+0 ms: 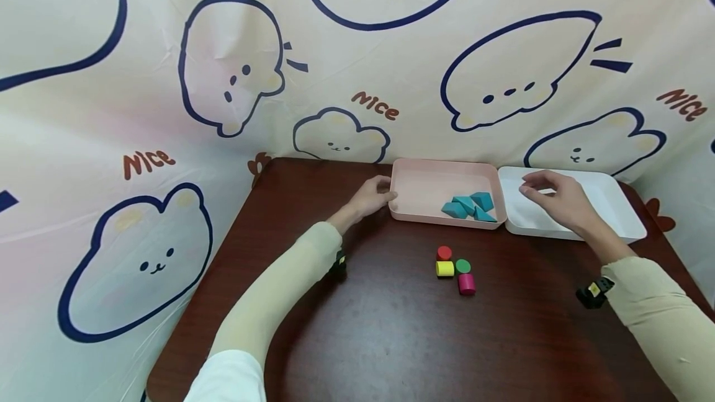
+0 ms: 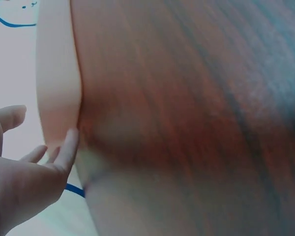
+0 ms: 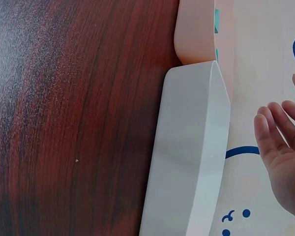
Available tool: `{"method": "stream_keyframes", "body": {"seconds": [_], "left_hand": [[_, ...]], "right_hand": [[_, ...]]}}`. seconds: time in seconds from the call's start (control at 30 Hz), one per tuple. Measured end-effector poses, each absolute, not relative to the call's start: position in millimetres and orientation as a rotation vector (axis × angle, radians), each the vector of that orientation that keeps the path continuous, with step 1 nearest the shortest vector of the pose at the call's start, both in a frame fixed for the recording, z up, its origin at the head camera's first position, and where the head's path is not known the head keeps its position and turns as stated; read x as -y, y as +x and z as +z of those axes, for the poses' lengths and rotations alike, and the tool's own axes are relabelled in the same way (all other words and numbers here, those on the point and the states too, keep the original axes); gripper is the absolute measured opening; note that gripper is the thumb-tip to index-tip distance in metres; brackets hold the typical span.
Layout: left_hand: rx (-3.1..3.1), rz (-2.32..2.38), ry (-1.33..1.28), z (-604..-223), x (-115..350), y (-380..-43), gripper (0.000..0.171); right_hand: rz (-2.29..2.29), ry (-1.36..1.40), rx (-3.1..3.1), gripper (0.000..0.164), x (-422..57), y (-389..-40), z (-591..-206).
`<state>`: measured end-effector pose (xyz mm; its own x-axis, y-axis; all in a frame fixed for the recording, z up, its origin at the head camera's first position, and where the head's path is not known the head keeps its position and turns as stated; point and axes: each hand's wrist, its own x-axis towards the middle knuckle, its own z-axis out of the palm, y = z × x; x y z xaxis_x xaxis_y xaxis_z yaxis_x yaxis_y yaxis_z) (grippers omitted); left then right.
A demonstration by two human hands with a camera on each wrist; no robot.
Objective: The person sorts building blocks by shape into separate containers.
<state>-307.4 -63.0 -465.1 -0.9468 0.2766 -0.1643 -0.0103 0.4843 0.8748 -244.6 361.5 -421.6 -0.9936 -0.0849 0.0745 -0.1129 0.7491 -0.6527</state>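
My left hand (image 1: 373, 197) is at the left end of a pink tray (image 1: 413, 182), its fingertips right at the tray's side with the fingers loosely bent. In the left wrist view, the fingers (image 2: 69, 147) overlap the tray's outer wall. Teal angular blocks (image 1: 469, 205), several of them, lie in the right part of that tray. Over a white tray (image 1: 606, 203) on the right hovers my right hand (image 1: 561, 199). Nothing shows between its loosely curved fingers in the right wrist view, where the palm (image 3: 290, 172) is visible above the white wall.
On the dark wooden table (image 1: 363, 327), in front of the pink tray, are a red cylinder (image 1: 444, 253), a yellow cylinder (image 1: 445, 269), a green cylinder (image 1: 462, 266) and a magenta cylinder (image 1: 466, 284). A patterned curtain (image 1: 335, 61) hangs behind the trays, which stand side by side.
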Motion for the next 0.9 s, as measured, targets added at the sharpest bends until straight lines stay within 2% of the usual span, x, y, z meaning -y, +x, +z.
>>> {"method": "stream_keyframes", "body": {"seconds": [0.37,0.9], "left_hand": [[-2.658,1.389,0.299,-446,60,-300,0.053],[-2.504,1.374,0.699,-425,38,-262,0.052]], "right_hand": [[1.02,0.186,2.909,0.064,-363,-243,-420],[1.011,0.163,2.863,0.057,-391,-226,-423]]}}
